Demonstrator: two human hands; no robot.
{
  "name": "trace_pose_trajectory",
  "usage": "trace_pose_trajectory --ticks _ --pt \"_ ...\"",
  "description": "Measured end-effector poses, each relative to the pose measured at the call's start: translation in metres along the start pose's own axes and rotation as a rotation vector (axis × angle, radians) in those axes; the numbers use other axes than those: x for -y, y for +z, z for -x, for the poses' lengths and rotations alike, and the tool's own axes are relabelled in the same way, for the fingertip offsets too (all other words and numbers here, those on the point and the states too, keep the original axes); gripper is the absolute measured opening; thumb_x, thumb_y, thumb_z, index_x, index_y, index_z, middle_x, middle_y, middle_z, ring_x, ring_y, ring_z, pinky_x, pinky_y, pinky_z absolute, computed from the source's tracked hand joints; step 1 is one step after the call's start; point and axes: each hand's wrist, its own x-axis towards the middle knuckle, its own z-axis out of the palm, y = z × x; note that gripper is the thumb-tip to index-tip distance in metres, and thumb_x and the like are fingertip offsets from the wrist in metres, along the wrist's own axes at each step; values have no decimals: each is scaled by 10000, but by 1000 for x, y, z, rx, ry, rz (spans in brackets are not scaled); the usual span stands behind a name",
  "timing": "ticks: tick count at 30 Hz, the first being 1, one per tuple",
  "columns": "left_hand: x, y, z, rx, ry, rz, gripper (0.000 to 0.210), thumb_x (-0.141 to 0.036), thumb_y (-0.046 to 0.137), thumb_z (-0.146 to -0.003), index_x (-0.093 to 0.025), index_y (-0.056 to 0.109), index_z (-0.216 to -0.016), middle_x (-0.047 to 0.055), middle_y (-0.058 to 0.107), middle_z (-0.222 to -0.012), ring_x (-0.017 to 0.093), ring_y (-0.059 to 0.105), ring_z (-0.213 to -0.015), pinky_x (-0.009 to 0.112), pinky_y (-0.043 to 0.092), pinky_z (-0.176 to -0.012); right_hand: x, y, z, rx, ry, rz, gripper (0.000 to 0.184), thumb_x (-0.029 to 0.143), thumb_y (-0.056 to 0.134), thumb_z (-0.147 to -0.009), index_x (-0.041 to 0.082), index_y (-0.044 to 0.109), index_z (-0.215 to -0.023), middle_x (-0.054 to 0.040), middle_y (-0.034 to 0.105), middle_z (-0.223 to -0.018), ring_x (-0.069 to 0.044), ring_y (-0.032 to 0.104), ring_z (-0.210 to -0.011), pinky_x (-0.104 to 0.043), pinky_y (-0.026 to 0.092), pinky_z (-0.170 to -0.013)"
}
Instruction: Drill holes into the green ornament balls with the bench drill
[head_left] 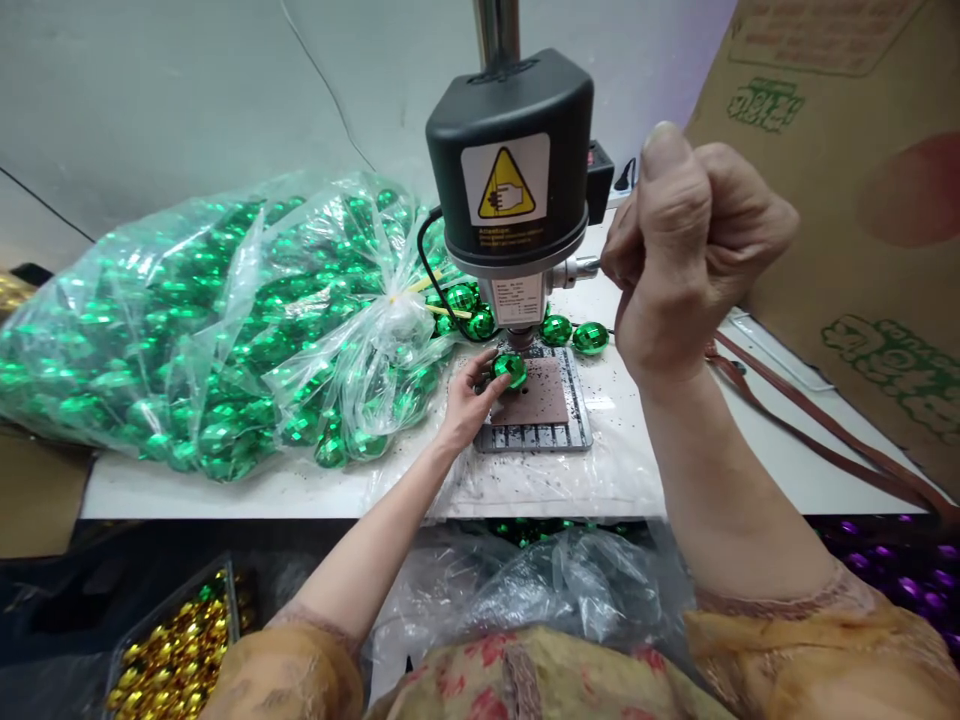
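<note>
1. Left hand (471, 398): fingers and thumb pinched together around a green faceted bead (510, 369). Grip clamped on the bead, holding it on the work plate.
2. The bead sits on the left part of a brown pad (546, 395), right under the spindle tip of a small bench press (511, 170). Whether the tip touches the bead cannot be told.
3. Brown pad lies on a grey slotted metal base (536, 436), which rests on the white bench (780, 470).
4. Right hand (686, 250): raised, curled into a fist at the press's right side, grip closed around the metal lever (581, 268). Only the lever's stub by the machine shows; the rest is hidden in the hand.
5. Press head is black with a yellow warning sticker showing a hand symbol; a steel column rises from its top.
6. Loose green beads (574, 333) lie just behind the base, near the press foot, some to the left, some to the right.
7. Large clear plastic bag (202, 320) full of the same green beads lies on the bench's left part, its mouth open toward the press.
8. Dark specks are scattered over the bench around the base.
9. Brown strap (810, 430) runs across the bench on the right, beside a cardboard box (847, 200) with green print.
10. Below the bench edge: a tray of gold beads (176, 650) lower left, purple beads (892, 560) lower right, crumpled clear plastic between.
</note>
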Motion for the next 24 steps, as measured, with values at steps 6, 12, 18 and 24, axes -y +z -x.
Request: trace_pose_trajectory --ticks 6,12,18,24 --pt "-1 5 4 49 118 -227 565 -437 800 -745 -211 638 -1237 105 670 -1246 278 603 -1184 444 457 -1050 1 0 1 2 6 21 438 309 543 -923 183 389 -533 79 369 -474 -8 341 -411 -229 325 -475" --pt "-3 16 10 160 111 -103 587 -445 785 -772 -189 551 -1247 94 681 -1143 231 652 -1056 383 520 -952 -1 2 0 -19 -7 17 451 260 555 -929 195 348 -533 73 332 -459 -27 321 -399 -242 319 -460" --pt "-4 18 11 170 101 -91 580 -460 778 -778 -187 539 -1231 96 670 -1146 228 645 -1062 373 517 -952 1 -3 6 16 39 172 466 369 513 -959 205 366 -548 51 362 -493 -45 349 -429 -262 349 -471" --pt "-3 17 11 170 90 -99 583 -449 788 -770 -193 534 -1228 101 658 -1170 242 638 -1090 399 508 -978 -4 -7 21 -41 -58 -11 460 287 575 -916 196 372 -514 50 334 -449 -53 309 -401 -293 254 -431"
